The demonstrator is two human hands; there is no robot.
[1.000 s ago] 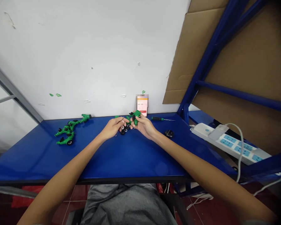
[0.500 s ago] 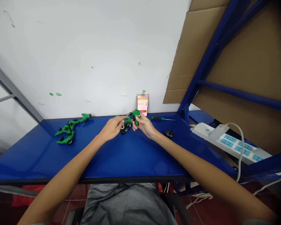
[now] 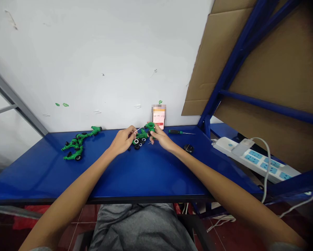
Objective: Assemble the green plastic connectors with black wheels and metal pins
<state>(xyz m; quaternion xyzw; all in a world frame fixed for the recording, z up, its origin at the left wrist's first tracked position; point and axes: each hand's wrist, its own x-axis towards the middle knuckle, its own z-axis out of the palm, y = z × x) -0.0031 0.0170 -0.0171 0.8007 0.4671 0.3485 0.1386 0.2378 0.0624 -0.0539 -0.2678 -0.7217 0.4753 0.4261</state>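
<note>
My right hand [image 3: 162, 139] is closed round a green plastic hose fitting [image 3: 151, 125], its round open mouth turned up. To the left of it, my left hand [image 3: 123, 140] pinches a thin metal tool [image 3: 138, 130], whose tip points up and right toward the fitting. What kind of tool it is I cannot make out. On the table between and below the hands lies a cluster of green fittings [image 3: 143, 134], with black and white rings [image 3: 136, 141] in front of them. The fingers partly cover the held fitting.
Several green fittings with black parts [image 3: 77, 143] lie at the left of the blue table [image 3: 146, 174]. A phone [image 3: 158, 120] leans on the wall. Right of it are a screwdriver [image 3: 175, 132] and a small black object [image 3: 188, 148]. A power strip [image 3: 256, 158] sits beyond the table's right edge.
My left hand has drawn back slightly left with the thin tool, away from the fitting. The fitting in my right hand has shifted a little left and its mouth shows more.
</note>
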